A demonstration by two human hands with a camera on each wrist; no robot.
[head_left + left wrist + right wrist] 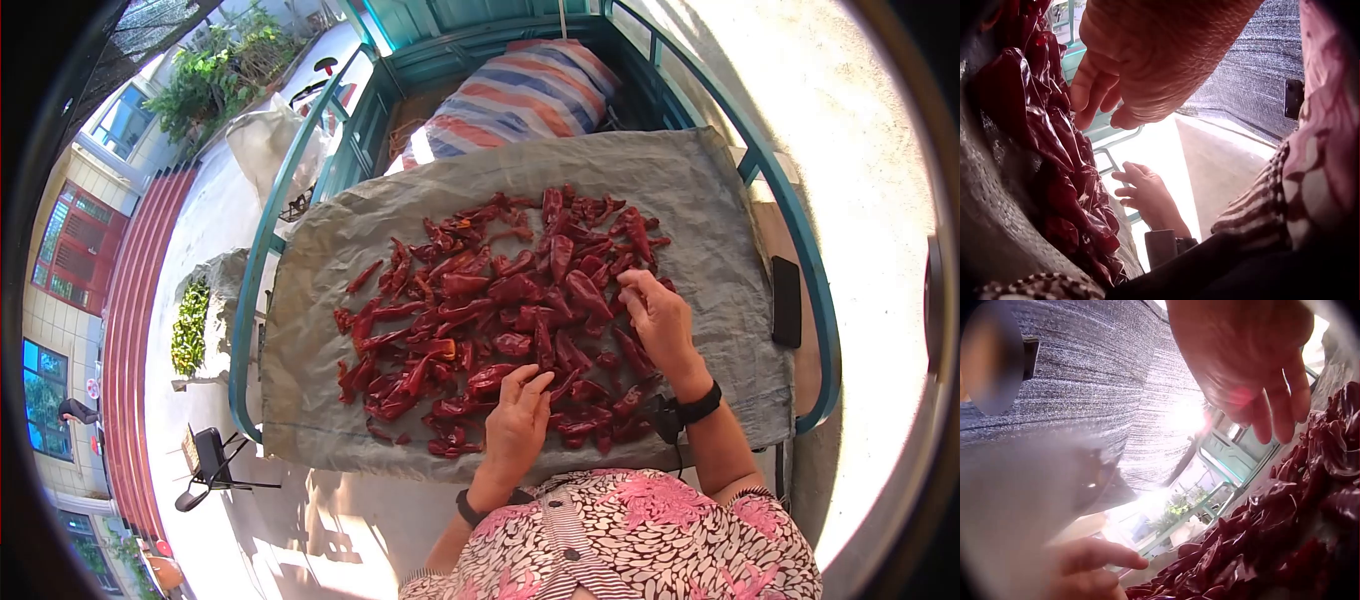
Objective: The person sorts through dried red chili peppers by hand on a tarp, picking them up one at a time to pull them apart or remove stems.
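Dark red dried peppers [470,310] lie spread in a heap on a grey woven sheet [310,400]. The left hand [517,425] is at the near edge of the heap, its fingers loosely bent beside the peppers. Over the right side of the heap is the right hand [660,325], fingers loosely bent. In the left wrist view, the left hand [1141,69] hangs beside the peppers [1054,137] with nothing visible in its fingers. The right wrist view shows the right hand [1254,375] above the peppers [1260,537], its fingers hanging down and holding nothing visible.
A teal cart rail [800,220] surrounds the sheet, with a black phone-like object [786,302] at its right. Behind lies a striped sack [520,95]. To the left are a folding chair [212,460] and green peppers [190,325].
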